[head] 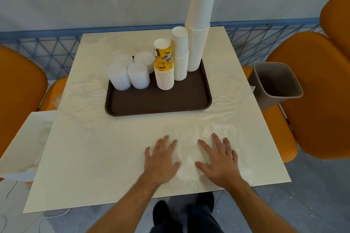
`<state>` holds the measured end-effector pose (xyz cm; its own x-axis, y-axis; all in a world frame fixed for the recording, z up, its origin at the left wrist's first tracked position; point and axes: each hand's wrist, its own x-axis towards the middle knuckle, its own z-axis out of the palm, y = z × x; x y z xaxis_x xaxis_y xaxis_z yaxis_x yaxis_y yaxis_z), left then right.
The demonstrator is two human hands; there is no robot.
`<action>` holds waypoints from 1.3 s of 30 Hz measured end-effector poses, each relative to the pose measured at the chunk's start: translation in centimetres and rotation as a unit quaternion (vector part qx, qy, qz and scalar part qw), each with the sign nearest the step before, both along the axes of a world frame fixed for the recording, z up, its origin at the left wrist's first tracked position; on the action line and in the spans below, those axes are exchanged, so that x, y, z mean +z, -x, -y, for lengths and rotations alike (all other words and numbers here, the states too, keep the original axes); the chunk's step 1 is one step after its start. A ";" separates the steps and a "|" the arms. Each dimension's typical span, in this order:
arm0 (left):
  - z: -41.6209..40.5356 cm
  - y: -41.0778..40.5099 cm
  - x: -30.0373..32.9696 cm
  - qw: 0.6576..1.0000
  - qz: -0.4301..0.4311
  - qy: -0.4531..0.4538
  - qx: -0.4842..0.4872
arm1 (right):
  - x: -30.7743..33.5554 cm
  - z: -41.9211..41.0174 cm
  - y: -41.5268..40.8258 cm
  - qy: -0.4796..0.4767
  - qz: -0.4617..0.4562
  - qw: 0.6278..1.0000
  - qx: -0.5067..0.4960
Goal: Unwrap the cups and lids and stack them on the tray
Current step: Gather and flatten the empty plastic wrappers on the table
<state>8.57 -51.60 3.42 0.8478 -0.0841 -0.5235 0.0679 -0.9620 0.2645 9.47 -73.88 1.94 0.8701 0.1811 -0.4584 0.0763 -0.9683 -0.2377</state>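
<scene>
Two orange chairs — perhaps three

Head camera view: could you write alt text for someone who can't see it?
Two bare hands, left and right, rest flat on crinkled clear plastic wrap on a cream table. Beyond, a dark brown tray holds three paper cup stacks and four white lid stacks.

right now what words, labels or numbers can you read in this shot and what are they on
Yellow printed cup topping the shortest cup stack on the brown tray: brown lettering, upside down and blurred, not readable.
Two white cup stacks, lid stacks, bin, table: no text visible.
</scene>
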 end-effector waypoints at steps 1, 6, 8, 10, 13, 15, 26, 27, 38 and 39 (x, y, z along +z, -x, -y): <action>-1.6 -0.4 0.1 0.999 0.013 -0.006 0.032 | -0.4 0.1 0.1 0.007 0.001 1.000 0.007; -12.4 -2.3 -0.2 0.977 0.031 -0.103 0.185 | -0.9 0.5 0.4 0.036 0.011 0.999 0.009; -15.3 -2.9 -0.2 0.975 0.003 -0.113 0.191 | -1.0 0.3 0.5 0.039 0.013 0.999 0.005; -17.0 -3.2 -0.2 0.977 -0.021 -0.119 0.178 | -1.0 -0.1 0.5 0.036 0.014 0.999 0.002; -18.1 -3.4 -0.3 0.978 -0.032 -0.123 0.167 | -1.0 -0.4 0.5 0.043 0.011 0.999 0.000; -18.6 -3.6 -0.2 0.979 -0.021 -0.127 0.159 | -1.0 -0.4 0.4 0.045 0.007 0.999 0.000; -17.9 -2.8 1.7 0.987 -0.017 -0.094 0.132 | -0.9 -2.8 0.9 0.052 -0.007 0.998 -0.025; -17.1 -2.3 2.1 0.987 -0.026 -0.070 0.142 | -0.9 -3.3 1.1 0.050 -0.005 0.998 -0.027; -8.6 4.2 5.4 0.966 -0.080 0.190 0.156 | 1.3 -8.5 1.4 -0.049 0.046 0.996 -0.060; -7.7 4.3 5.3 0.968 -0.077 0.190 0.141 | 1.8 -9.4 1.1 -0.108 0.043 0.989 -0.090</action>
<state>4.26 -43.87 8.77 0.7795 -0.0715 -0.6223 0.3813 -0.7340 0.5619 8.35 -64.46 3.73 0.9310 0.1059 -0.3493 -0.0637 -0.8951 -0.4413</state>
